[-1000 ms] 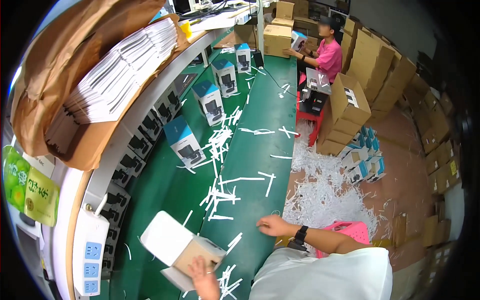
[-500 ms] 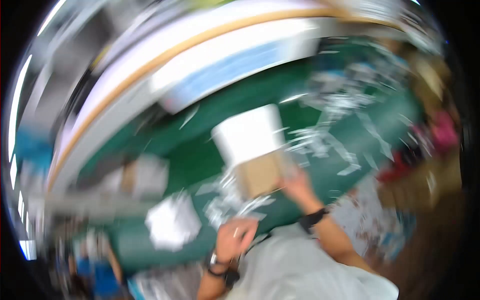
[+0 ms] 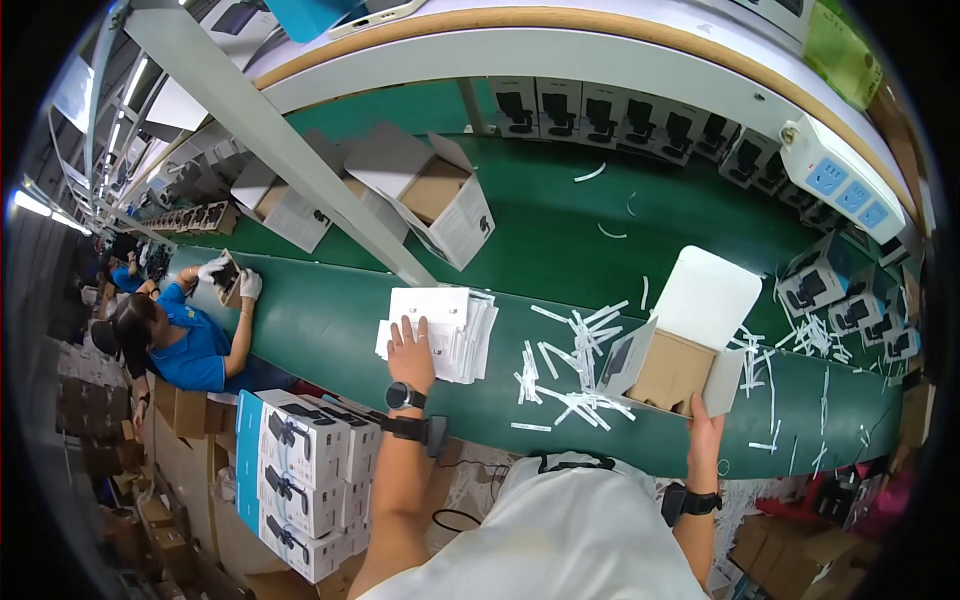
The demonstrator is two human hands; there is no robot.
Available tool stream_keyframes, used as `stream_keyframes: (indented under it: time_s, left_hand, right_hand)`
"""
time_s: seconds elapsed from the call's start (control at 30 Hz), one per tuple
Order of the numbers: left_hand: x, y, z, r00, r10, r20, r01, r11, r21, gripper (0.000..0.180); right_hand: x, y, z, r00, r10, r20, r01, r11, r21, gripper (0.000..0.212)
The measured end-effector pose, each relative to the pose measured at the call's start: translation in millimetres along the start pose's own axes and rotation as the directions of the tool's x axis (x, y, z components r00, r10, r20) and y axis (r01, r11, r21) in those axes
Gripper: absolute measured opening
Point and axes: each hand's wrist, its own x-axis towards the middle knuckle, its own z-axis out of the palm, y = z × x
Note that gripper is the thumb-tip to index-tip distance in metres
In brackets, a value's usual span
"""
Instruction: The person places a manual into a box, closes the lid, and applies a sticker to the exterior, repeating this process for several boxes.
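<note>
My left hand lies with its fingers stretched out on a stack of white printed leaflets, near the middle of the green worktable. At my right stands an open white carton with its lid raised, side flaps spread and a brown cardboard insert inside. My right hand grips the near edge of this carton, its thumb up at the insert and the other fingers partly hidden. Loose white paper strips lie scattered between the stack and the carton.
Two open cartons stand behind a grey slanting post. Closed boxes line the back under a shelf with a power strip. Stacked boxes stand low at left. A co-worker in blue handles an item farther left.
My left hand has gone from close to my body out to the leaflets and now rests on them. My right hand stays at the carton. The view has turned left and sharpened.
</note>
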Motion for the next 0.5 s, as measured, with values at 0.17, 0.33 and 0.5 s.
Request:
stream_keyframes:
  time_s: [0.17, 0.33, 0.5]
  left_hand:
    - [-18.2, -41.7, 32.0, 0.962, 0.248, 0.114, -0.211, 0.940, -0.269, 0.060]
    - [-3.5, -54.2, 15.9, 0.887, 0.452, 0.094, -0.383, 0.834, -0.398, 0.040]
    - [2.8, -76.5, -15.5, 0.920, 0.346, 0.185, -0.254, 0.885, -0.391, 0.033]
  right_hand:
    - [0.2, 9.2, 3.4, 0.999, -0.034, 0.021, 0.033, 0.996, 0.083, 0.045]
    - [2.7, 14.2, 0.9, 0.992, -0.109, 0.058, 0.097, 0.980, 0.174, 0.041]
    - [11.0, 21.2, 16.2, 0.982, -0.122, 0.141, 0.109, 0.989, 0.099, 0.043]
